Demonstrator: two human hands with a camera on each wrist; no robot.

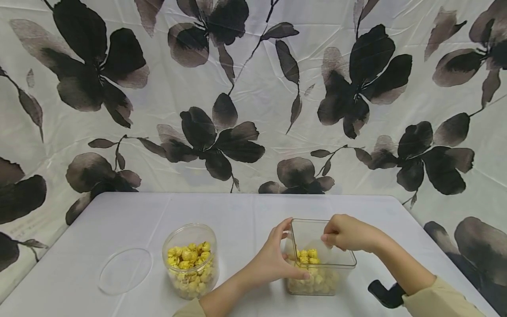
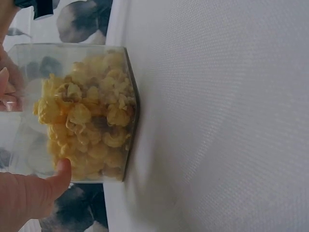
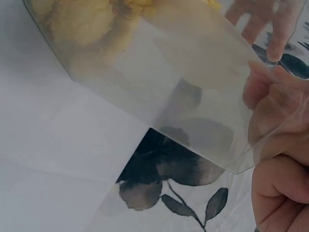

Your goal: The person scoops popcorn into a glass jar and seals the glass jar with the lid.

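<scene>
A clear square container (image 1: 317,279) stands on the table, partly filled with yellow popcorn (image 1: 308,256). My left hand (image 1: 273,259) grips it from the left, thumb on the near side and fingers round the far side. In the left wrist view the thumb (image 2: 60,179) presses against the wall over the popcorn. Over the container's open top, my right hand (image 1: 348,233) has its fingers curled, fingertips dipping inside the rim. Through the clear wall in the right wrist view, those curled fingers (image 3: 270,101) show no popcorn between them.
Left of the container stands a round clear jar (image 1: 190,225) with more yellow popcorn (image 1: 188,257). Farther left, a clear round lid (image 1: 125,270) lies flat on the white table (image 1: 233,211). Behind the table hangs a flower-print cloth (image 1: 277,110). A black strap (image 1: 386,294) is beside the right forearm.
</scene>
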